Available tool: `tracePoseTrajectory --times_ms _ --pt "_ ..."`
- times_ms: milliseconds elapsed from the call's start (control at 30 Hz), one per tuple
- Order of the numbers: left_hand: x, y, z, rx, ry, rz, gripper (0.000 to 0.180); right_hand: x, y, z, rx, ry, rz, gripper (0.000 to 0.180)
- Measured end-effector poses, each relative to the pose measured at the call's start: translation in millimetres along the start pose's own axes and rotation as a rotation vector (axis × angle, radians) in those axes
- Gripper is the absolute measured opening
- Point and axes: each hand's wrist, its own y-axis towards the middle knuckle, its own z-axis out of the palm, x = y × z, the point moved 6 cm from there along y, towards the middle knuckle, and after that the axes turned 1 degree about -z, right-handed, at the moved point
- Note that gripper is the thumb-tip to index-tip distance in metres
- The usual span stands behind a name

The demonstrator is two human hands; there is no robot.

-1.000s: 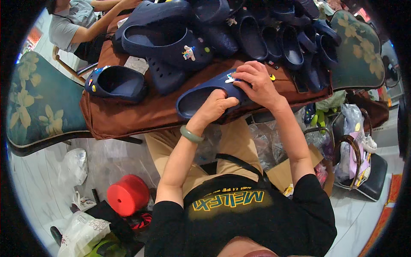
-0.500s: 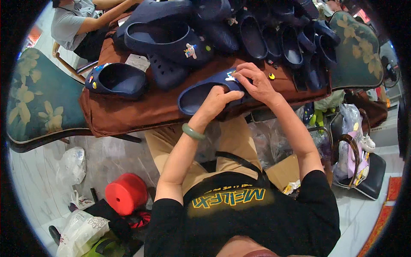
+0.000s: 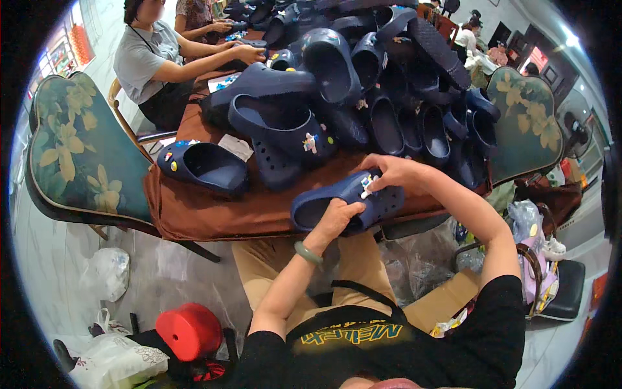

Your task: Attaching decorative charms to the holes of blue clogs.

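Observation:
A navy foam clog (image 3: 310, 206) lies at the table's near edge, its toe to the right. My left hand (image 3: 338, 219), below a green bangle (image 3: 308, 253), is closed on the clog's side, thumb on its upper. On the holed toe part, my right hand (image 3: 394, 172) pinches a small white charm (image 3: 368, 184) between thumb and fingers; how deep the charm sits cannot be seen. Left of it, another navy clog (image 3: 214, 167) has colourful charms on its toe. Behind stands a navy clog (image 3: 282, 133) with a white figure charm (image 3: 310, 142).
A big heap of navy clogs (image 3: 389, 123) covers the far part of the brown-clothed table (image 3: 194, 211). Flowered chairs (image 3: 81, 139) stand at both ends. At the far left a person (image 3: 146, 58) handles a clog. A red stool (image 3: 189, 332) and plastic bags are on the floor.
The view has tilted up, so the table sits lower and more people show. My right hand has shifted on the toe and now pinches the white charm; my left hand keeps its hold.

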Motion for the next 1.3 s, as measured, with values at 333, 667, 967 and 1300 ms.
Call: tracePoseTrajectory --times_ms 333,667,967,1300 --pt "15 1 -10 0.077 0.049 -0.013 0.042 -16 8 27 -0.085 0.221 0.057 0.049" --pt "5 11 -13 -0.047 -0.092 -0.161 0.022 -43 -11 23 -0.271 0.453 -0.161 0.035" --pt "2 8 -9 -0.08 -0.044 -0.156 0.016 -12 -46 21 -0.482 -0.23 -0.563 0.027" --pt "12 17 -15 -0.075 -0.188 -0.149 0.021 -22 -38 20 -0.588 -0.161 -0.54 0.016"
